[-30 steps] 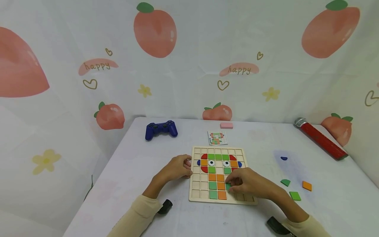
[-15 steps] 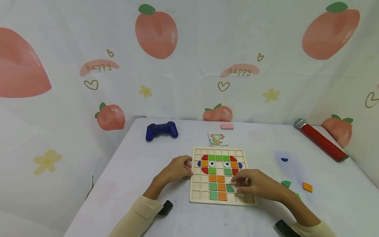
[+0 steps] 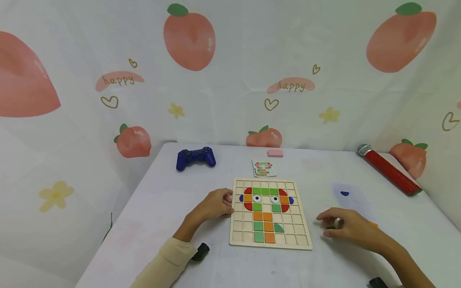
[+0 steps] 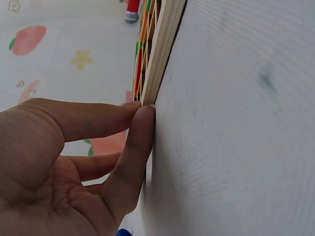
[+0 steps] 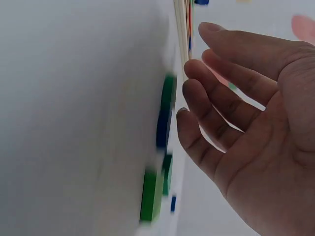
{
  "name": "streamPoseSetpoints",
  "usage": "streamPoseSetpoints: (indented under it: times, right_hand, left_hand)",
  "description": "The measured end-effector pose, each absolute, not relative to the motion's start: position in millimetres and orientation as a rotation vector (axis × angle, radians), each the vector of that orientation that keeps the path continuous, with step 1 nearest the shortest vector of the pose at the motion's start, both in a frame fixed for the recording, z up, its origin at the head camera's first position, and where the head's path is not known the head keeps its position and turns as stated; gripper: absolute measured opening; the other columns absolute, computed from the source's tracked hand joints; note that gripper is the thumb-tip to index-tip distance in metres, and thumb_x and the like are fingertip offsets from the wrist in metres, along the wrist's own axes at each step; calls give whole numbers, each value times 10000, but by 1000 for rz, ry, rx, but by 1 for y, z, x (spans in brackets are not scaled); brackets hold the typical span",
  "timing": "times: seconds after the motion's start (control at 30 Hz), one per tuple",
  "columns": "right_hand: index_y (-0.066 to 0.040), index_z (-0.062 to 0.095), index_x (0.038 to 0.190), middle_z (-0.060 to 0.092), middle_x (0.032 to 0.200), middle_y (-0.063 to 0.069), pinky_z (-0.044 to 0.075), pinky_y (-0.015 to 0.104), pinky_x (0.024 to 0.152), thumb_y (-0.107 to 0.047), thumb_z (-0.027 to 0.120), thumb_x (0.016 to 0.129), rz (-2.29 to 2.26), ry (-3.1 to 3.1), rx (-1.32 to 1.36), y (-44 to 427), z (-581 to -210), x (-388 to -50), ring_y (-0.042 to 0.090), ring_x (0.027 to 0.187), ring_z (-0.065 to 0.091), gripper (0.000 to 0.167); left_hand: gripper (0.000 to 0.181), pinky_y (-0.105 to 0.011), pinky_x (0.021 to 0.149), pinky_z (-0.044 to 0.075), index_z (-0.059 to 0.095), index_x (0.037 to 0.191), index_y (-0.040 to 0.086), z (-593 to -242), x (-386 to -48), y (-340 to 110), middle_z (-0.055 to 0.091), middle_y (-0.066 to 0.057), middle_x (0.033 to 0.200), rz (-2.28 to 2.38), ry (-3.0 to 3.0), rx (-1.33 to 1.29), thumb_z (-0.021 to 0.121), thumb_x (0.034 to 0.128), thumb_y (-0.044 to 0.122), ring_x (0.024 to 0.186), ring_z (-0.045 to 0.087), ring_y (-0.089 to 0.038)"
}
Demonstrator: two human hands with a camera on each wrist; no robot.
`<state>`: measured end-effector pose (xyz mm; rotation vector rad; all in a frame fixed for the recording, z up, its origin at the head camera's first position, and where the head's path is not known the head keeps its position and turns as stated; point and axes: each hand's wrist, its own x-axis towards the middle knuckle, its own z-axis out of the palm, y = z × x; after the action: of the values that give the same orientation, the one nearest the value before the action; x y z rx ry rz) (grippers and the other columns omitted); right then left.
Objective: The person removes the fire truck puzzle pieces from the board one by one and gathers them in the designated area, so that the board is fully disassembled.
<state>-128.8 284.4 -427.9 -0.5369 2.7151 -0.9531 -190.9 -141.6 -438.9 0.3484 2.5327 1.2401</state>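
A wooden grid board (image 3: 295, 240) lies on the table, with red, green, orange and blue tiles (image 3: 268, 227) forming a figure with two eye pieces. My left hand (image 3: 215, 204) holds the board's left edge; in the left wrist view the thumb and a fingertip meet at the wooden rim (image 4: 157, 54). A green quarter-round tile (image 3: 278, 227) sits in one square. Right of the board, my right hand (image 3: 349, 228) hovers over loose pieces with relaxed, slightly bent fingers and nothing between them. The right wrist view shows blurred green pieces (image 5: 150, 195) and a blue one (image 5: 163, 129) below the hand.
Behind the board lie a pattern card (image 3: 264, 168) and a pink block (image 3: 275, 153). A blue game controller (image 3: 196, 158) is at back left, a red microphone (image 3: 392, 172) at back right. A small blue half-round piece (image 3: 344, 193) and a partly hidden orange tile (image 3: 373, 224) lie at right.
My right hand has let go of the green quarter-round tile on the board and moved right, over the loose pieces. The left hand has stayed at the board's edge.
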Motion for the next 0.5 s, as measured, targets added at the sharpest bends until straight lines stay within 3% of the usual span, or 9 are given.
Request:
streamPoseSetpoints:
  times: [0.5]
  right_hand:
    - [-95,726,1264,732,1107,-24,511,205,757,-256,871,870,-764,2794,-314,351,-429,-114,-48,894,564,450]
  left_hand:
    - [594,-289,758,584,585,1395,-90,-438,-191,-141,638,-77,1021,1240,2530,345,809,854,11,868,616,-164]
